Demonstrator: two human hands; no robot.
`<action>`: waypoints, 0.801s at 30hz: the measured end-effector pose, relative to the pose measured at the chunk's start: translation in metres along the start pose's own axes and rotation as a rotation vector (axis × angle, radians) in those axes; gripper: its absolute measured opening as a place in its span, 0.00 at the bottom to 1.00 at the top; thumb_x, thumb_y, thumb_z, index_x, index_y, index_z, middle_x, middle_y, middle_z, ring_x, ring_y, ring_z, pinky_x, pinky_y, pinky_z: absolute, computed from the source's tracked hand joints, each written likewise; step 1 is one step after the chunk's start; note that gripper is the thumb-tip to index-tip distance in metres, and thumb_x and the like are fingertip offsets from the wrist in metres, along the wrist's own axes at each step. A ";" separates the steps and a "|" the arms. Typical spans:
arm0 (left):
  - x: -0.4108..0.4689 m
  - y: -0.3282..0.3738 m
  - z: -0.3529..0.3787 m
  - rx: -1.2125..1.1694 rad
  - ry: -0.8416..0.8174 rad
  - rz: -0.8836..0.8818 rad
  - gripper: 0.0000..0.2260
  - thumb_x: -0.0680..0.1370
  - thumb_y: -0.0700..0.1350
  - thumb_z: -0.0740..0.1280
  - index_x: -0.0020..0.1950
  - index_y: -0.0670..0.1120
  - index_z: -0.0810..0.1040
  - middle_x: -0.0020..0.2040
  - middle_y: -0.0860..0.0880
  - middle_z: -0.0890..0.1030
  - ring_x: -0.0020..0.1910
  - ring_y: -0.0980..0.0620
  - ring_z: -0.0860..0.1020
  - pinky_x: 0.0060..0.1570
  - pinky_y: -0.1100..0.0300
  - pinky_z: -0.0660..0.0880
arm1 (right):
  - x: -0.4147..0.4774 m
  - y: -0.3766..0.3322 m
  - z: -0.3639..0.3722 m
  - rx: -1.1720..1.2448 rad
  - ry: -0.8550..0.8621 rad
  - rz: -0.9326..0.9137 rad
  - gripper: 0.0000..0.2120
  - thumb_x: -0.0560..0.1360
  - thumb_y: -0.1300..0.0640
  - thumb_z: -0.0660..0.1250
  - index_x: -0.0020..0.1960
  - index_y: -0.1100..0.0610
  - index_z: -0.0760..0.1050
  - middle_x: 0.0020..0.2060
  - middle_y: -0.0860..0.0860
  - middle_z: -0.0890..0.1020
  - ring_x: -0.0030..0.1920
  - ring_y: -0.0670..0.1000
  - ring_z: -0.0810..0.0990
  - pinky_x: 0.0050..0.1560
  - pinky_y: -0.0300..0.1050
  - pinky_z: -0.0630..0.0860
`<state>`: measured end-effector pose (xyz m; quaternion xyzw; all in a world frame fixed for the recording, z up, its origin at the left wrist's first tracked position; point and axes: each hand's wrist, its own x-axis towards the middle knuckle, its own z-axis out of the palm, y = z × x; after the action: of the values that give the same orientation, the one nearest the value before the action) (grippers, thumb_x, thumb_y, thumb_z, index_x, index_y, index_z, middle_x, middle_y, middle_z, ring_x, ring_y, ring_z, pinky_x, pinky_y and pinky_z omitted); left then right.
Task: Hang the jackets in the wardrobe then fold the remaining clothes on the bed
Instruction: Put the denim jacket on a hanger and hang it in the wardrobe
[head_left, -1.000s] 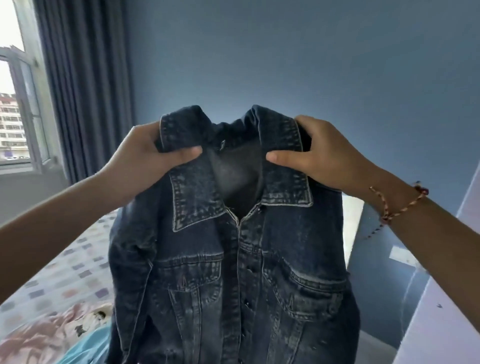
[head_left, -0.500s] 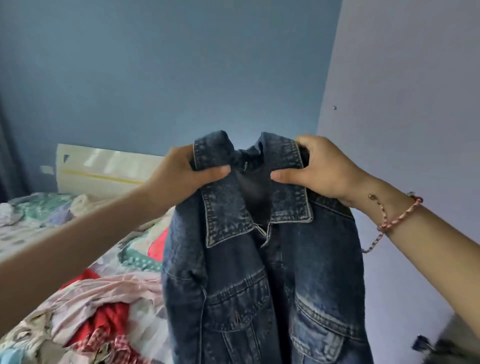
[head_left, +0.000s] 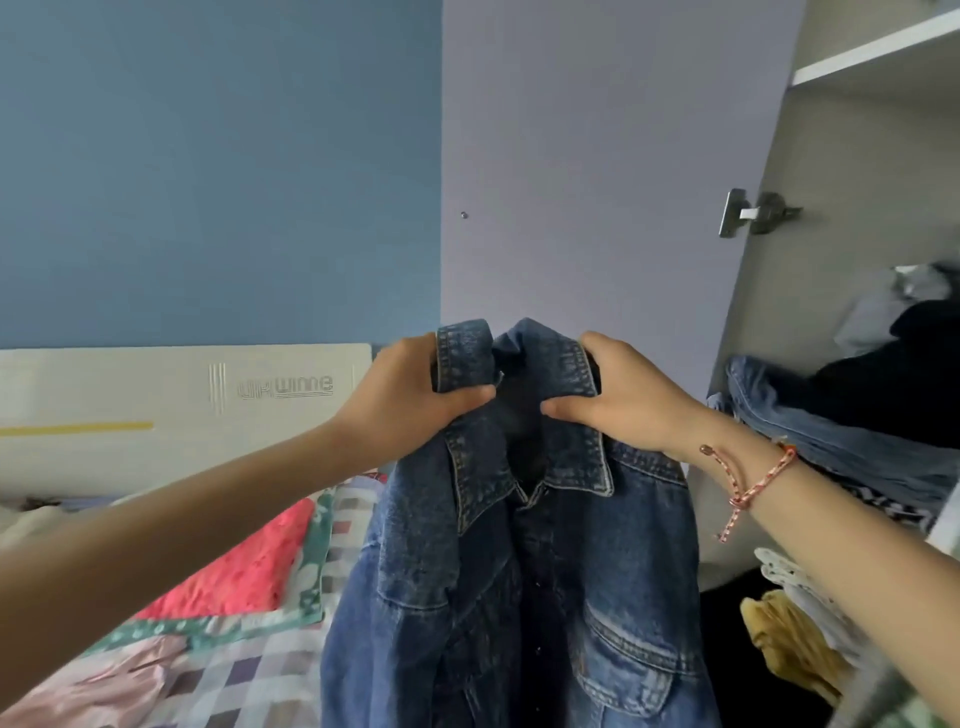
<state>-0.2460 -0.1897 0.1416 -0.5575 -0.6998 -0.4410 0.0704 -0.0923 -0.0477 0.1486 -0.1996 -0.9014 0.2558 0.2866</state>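
Note:
A dark blue denim jacket (head_left: 524, 571) hangs in front of me, held up by its collar. My left hand (head_left: 405, 400) grips the left side of the collar, thumb across the front. My right hand (head_left: 628, 400), with a braided bracelet at the wrist, grips the right side of the collar the same way. The jacket's front faces me, buttons and chest pockets showing; its lower part runs out of view. The open wardrobe (head_left: 852, 218) stands at the right, just beyond the jacket. The bed (head_left: 249, 670) with a checked cover lies at the lower left.
The wardrobe's lilac door (head_left: 582, 171) stands open behind the jacket, hinge showing. Inside, a shelf (head_left: 872, 49) sits high up, and jeans with dark clothes (head_left: 857, 415) are piled lower down. Yellow and white clothes (head_left: 795, 629) lie below. A red cloth (head_left: 249, 561) and a white headboard (head_left: 171, 415) are at left.
My view has swung right from the window and bed to the open wardrobe. Both hands keep the same hold on the collar, and the jacket has come along toward the wardrobe.

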 end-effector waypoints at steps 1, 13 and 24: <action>0.001 -0.001 0.000 0.008 -0.012 -0.002 0.10 0.73 0.49 0.71 0.51 0.46 0.79 0.42 0.54 0.81 0.40 0.66 0.75 0.36 0.75 0.71 | -0.001 0.003 -0.002 -0.003 0.003 0.005 0.17 0.70 0.55 0.74 0.53 0.58 0.71 0.47 0.51 0.79 0.48 0.49 0.79 0.51 0.48 0.76; 0.022 0.002 0.018 -0.161 -0.107 -0.111 0.09 0.72 0.45 0.73 0.47 0.42 0.80 0.41 0.49 0.81 0.39 0.56 0.77 0.40 0.63 0.74 | -0.017 0.016 -0.034 -0.073 0.138 0.128 0.11 0.69 0.62 0.74 0.47 0.62 0.75 0.41 0.52 0.80 0.42 0.50 0.77 0.41 0.39 0.72; 0.048 0.055 0.066 -0.802 -0.210 -0.356 0.07 0.67 0.46 0.76 0.38 0.46 0.80 0.31 0.51 0.83 0.27 0.56 0.80 0.27 0.65 0.77 | -0.106 0.022 -0.104 0.118 0.270 0.479 0.11 0.67 0.67 0.73 0.49 0.64 0.77 0.41 0.53 0.83 0.41 0.48 0.81 0.46 0.42 0.77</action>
<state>-0.1914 -0.1098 0.1601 -0.4535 -0.5618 -0.6238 -0.2994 0.0564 -0.0479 0.1654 -0.4222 -0.7658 0.3393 0.3467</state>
